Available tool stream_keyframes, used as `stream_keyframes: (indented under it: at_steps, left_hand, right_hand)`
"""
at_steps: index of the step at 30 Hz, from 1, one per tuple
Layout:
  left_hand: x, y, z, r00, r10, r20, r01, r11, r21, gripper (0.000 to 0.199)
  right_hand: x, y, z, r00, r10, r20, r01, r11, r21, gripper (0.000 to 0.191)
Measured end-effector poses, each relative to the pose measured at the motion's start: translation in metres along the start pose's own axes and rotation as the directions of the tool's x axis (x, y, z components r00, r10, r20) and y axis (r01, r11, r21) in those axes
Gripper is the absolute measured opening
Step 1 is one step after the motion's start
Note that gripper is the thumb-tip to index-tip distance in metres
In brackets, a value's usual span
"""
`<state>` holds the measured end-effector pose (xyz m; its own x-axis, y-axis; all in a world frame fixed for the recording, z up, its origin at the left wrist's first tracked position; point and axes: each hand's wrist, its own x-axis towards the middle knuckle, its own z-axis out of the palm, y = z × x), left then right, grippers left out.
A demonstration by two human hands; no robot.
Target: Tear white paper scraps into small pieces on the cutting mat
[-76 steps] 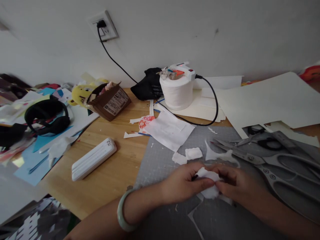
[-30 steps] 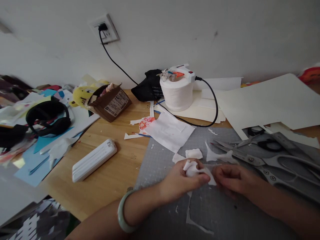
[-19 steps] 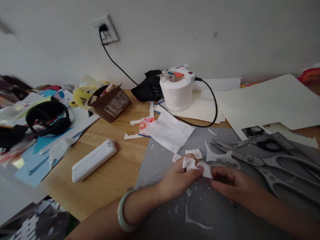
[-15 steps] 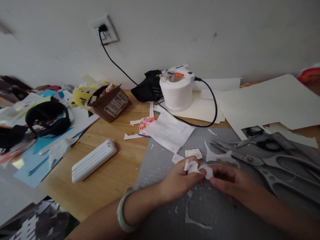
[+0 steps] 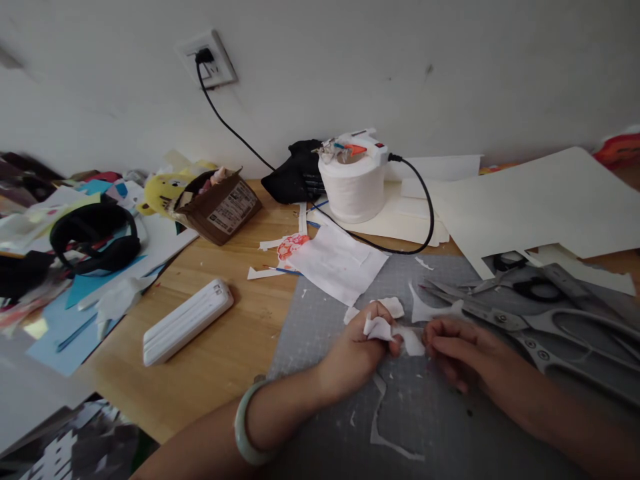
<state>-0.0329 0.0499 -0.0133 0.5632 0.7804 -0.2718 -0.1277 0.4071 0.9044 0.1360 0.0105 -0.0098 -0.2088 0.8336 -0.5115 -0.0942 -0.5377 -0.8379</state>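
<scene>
My left hand point(image 5: 364, 341) pinches a curled, soft white piece point(image 5: 379, 329) that looks like tissue, above the grey cutting mat point(image 5: 310, 333). Part of it hangs from the fingers to the right. My right hand point(image 5: 453, 347) is just right of that loose end, thumb and fingertips pressed together. Anything between those fingertips is too small to make out. Behind my hands lie other white cut pieces point(image 5: 393, 307) and a larger white offcut point(image 5: 433, 308). A thin white strip point(image 5: 387, 433) lies on the mat nearer to me.
Large metal scissors point(image 5: 510, 321) lie at right, with black-handled scissors point(image 5: 537, 289) behind. A white sheet point(image 5: 345, 260) overlaps the mat. At the back stands a white roll point(image 5: 353, 190) with a corded device on top. A white case point(image 5: 187, 323) and cardboard box point(image 5: 220, 207) are left.
My right hand has drawn back slightly to the right from the white piece. The piece's free end now droops below my left fingers. My left hand has shifted slightly left.
</scene>
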Motion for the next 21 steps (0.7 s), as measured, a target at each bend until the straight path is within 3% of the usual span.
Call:
stream_keyframes:
  at_steps: [5, 11, 14, 17, 21]
  left_hand:
    - [-0.0024, -0.0008, -0.0001, 0.998, -0.048, 0.033, 0.047, 0.998, 0.032, 0.027]
    - [-0.0052, 0.0018, 0.0042, 0.99, -0.133, -0.046, 0.139, 0.975, 0.174, 0.032]
    - [-0.004, 0.0036, 0.0036, 0.996, -0.056, -0.067, 0.067, 0.983, 0.169, 0.033]
    - [-0.0025, 0.0039, 0.0015, 0.997, 0.021, -0.08, -0.004, 0.978, 0.211, 0.033]
    - [-0.0015, -0.0001, -0.0011, 0.997, -0.012, -0.078, 0.029, 0.974, 0.223, 0.038]
  right_hand:
    - [-0.0001, 0.0015, 0.0001, 0.999, -0.007, -0.035, 0.008, 0.999, 0.042, 0.025]
    - [0.0, 0.0068, -0.0024, 0.998, 0.001, -0.06, 0.002, 0.998, 0.056, 0.039]
    - [-0.0013, 0.0058, -0.0008, 0.996, -0.003, -0.088, -0.001, 0.999, -0.039, 0.043]
    - [-0.0021, 0.003, 0.0015, 0.995, -0.014, -0.097, 0.011, 1.0, -0.029, 0.043]
    - [-0.0028, 0.0006, 0.002, 0.996, -0.011, -0.089, 0.01, 1.0, -0.01, 0.039]
